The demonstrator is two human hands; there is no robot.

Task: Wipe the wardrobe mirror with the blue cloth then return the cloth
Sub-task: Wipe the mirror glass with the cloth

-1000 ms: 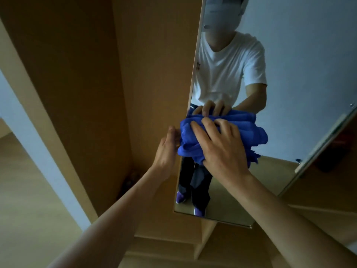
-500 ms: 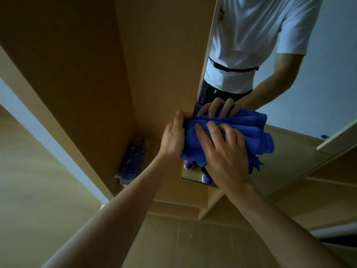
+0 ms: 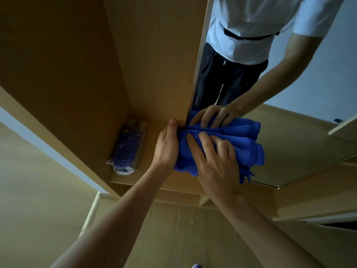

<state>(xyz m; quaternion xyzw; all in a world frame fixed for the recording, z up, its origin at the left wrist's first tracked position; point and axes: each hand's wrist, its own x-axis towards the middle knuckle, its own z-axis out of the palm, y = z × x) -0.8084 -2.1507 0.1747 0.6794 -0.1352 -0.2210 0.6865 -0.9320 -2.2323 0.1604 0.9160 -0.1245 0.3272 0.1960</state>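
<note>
Bunched blue cloth (image 3: 231, 140): pressed against the lower left of the tall wardrobe mirror (image 3: 289, 144) under the flat, spread right hand (image 3: 216, 163). Left hand (image 3: 167, 146): touching the cloth at the mirror's edge, finger curl hidden. Status: wiping apparently under way; cloth not yet returned.

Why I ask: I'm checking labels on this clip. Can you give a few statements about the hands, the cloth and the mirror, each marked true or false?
1. The right hand presses the blue cloth against the mirror. True.
2. The left hand hangs free, far from the mirror. False: it is at the mirror's left edge, beside the cloth.
3. The cloth is spread flat in one layer. False: it is bunched in folds.
4. A plastic-wrapped package lies inside the wardrobe, left of the mirror. True.
</note>
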